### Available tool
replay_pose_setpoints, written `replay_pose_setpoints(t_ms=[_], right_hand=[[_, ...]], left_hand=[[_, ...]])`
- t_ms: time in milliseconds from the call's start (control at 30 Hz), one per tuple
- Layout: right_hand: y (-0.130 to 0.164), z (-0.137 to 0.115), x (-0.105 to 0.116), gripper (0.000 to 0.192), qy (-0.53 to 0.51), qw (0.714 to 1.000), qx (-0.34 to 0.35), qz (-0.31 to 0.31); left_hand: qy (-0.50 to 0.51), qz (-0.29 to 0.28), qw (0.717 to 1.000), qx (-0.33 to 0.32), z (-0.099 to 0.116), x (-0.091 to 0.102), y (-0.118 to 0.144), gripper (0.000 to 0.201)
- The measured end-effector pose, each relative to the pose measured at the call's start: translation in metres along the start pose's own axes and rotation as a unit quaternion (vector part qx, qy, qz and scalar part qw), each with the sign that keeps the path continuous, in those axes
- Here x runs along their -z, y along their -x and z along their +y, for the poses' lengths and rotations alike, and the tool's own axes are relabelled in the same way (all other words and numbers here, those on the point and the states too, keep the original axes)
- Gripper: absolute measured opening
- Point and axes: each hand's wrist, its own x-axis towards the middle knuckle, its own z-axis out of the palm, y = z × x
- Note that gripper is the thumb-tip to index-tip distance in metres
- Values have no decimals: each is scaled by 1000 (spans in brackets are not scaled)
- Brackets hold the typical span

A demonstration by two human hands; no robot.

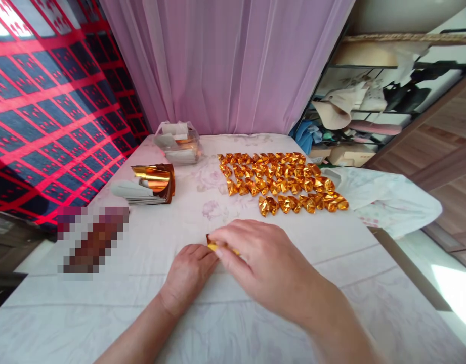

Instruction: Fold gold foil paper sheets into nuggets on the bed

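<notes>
A small piece of gold foil paper (214,246) is pinched between both hands on the white cloth-covered table (331,263), near the middle of its front half. Only a thin sliver of it is seen, yellow with a darker edge at its 10 o'clock end; its long axis appears to run from 10 o'clock to 4 o'clock, though most of it is hidden under the fingers. The left hand (187,275) is curled, its fingertips pressed onto the paper from 7 o'clock. The right hand (263,268) is laid over it from 4 o'clock, fingers bent and closed on the paper's far edge.

At 1 o'clock from the hands, rows of folded gold pieces (282,182) are laid out in a slanted block. At 10 o'clock a stack of gold sheets (155,179) is seen, curled upward, resting on pale paper. Beyond it, at 11 o'clock, a clear plastic container (177,142) is set before a pink curtain (225,60).
</notes>
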Motion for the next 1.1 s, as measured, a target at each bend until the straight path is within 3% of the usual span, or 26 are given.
replay_pose_setpoints(t_ms=[100,167,267,367,600,1100], right_hand=[[-13,45,4,19,-8,999,-39,-29],[4,63,-15,18,-4,998,-49,-38],[33,79,-46,23,19,998,-54,9],[44,90,-59,19,40,997,-56,44],[39,99,-64,10,42,995,-42,75],[40,93,-63,12,70,995,-66,29]], left_hand=[[-27,1,999,-24,1,0,-3,19],[-41,8,999,-34,0,1,-4,20],[-42,13,998,-39,-1,1,-4,22],[-43,23,998,-39,-2,0,-3,24],[-40,40,998,-29,-4,-2,-1,22],[37,-20,998,56,-4,2,-2,20]])
